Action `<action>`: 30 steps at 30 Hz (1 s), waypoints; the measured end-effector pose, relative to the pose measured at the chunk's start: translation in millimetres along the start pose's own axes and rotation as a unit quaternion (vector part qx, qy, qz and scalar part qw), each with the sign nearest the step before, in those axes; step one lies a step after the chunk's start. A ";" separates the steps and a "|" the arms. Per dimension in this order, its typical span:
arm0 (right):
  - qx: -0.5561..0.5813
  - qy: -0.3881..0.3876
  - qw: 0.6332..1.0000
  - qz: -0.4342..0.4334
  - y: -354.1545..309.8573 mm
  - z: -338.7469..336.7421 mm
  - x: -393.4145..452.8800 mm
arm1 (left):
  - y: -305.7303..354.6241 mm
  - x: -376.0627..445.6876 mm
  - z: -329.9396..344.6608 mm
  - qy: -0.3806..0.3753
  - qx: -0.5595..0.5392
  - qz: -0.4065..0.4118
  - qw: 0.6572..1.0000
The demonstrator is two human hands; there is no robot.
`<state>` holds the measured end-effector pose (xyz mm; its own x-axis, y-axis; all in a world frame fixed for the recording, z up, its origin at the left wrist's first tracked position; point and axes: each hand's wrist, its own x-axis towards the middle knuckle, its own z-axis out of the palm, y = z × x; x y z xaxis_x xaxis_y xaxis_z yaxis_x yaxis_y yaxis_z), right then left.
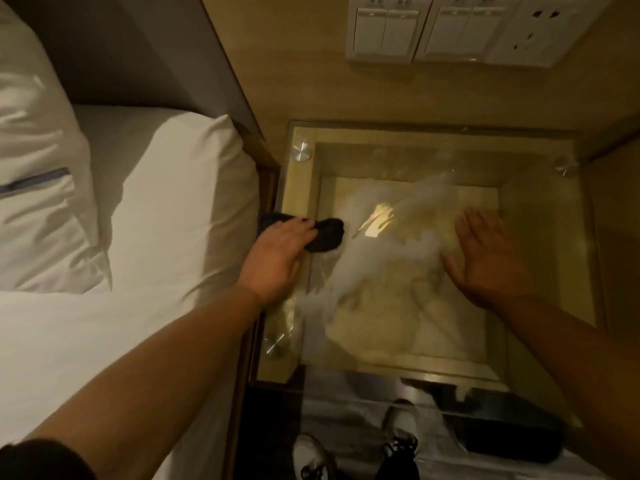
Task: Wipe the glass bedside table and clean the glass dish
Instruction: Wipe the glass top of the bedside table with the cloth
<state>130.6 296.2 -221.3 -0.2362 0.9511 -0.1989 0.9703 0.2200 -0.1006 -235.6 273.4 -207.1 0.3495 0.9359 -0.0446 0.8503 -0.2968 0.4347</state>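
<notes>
Table point(540, 216), glass-topped, stands right of the bed point(166, 209), under the wall switches point(415, 29). The left hand point(277, 254) clutches a dark cloth point(327, 233) at the table's left edge. The right hand point(485, 261) hovers spread and empty over the glass, beside whitish smears point(377, 251).

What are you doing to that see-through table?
A person is wiping the glass bedside table next to the bed. The left hand presses a dark cloth at the table's left edge. The right hand is open and flat over the glass, holding nothing. No glass dish is in view.
</notes>
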 end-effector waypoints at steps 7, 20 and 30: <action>-0.001 -0.002 1.000 -0.002 -5.0 -6.1 -3.1 | 45.0 -147.6 32.9 -0.036 0.002 -0.015 0.999; 0.002 -0.013 1.000 -0.005 -5.3 -6.5 -4.2 | 91.0 -215.8 41.2 0.002 -0.062 -0.051 0.997; 0.011 -0.013 1.000 -0.003 -4.8 -10.4 -5.3 | 121.6 -140.7 -7.6 -0.008 -0.386 -0.266 0.884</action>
<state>127.7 292.3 -209.6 -0.2435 0.9437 -0.2238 0.9676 0.2203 -0.1236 -184.4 107.0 -141.1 -0.0077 0.8998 -0.4361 0.3772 0.4066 0.8321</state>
